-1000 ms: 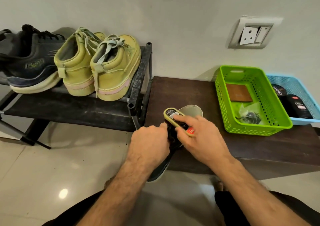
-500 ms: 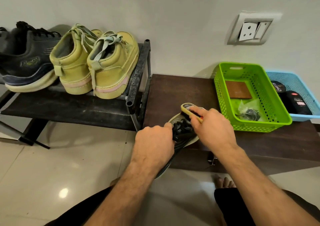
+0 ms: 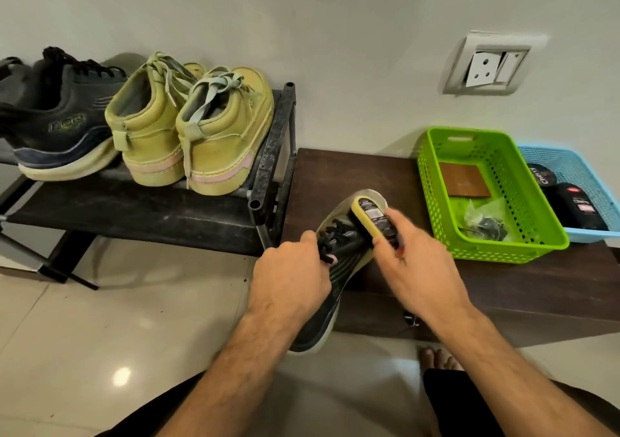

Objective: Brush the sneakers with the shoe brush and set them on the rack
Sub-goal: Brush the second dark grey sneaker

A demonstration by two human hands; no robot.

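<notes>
Head view: the left hand [image 3: 291, 277] is curled round the dark sneaker [image 3: 330, 275] at its laced middle, knuckles up, fingers wrapped over the near side of the laces. The sneaker is held tilted, its toe pointing far and right over the front edge of the brown bench [image 3: 352, 175], its heel hanging near and low over the tiled floor [image 3: 100, 336]. The pale sole edge shows at the toe and at the heel.

The right hand [image 3: 421, 269] grips the brush [image 3: 374, 217], thumb on its near left side and fingers curled over the right side. The brush has a yellow body with a dark label on top, and it lies on the sneaker's toe end, just far of the laces.

On the left stands the black rack [image 3: 271, 155], touching the bench end or just beside it; which, I cannot tell. On its top shelf sit two yellow-green shoes [image 3: 188, 128] side by side, heels toward the camera, and left of them another dark sneaker [image 3: 63, 124] showing its side.

On the bench at the right is a green basket [image 3: 543, 232] holding a brown square and a crumpled clear bag. Just right of it, a blue basket [image 3: 577, 165] holds dark round tins. A wall socket [image 3: 488, 64] is above them. A bare foot [image 3: 436, 358] shows on the floor near the right forearm.
</notes>
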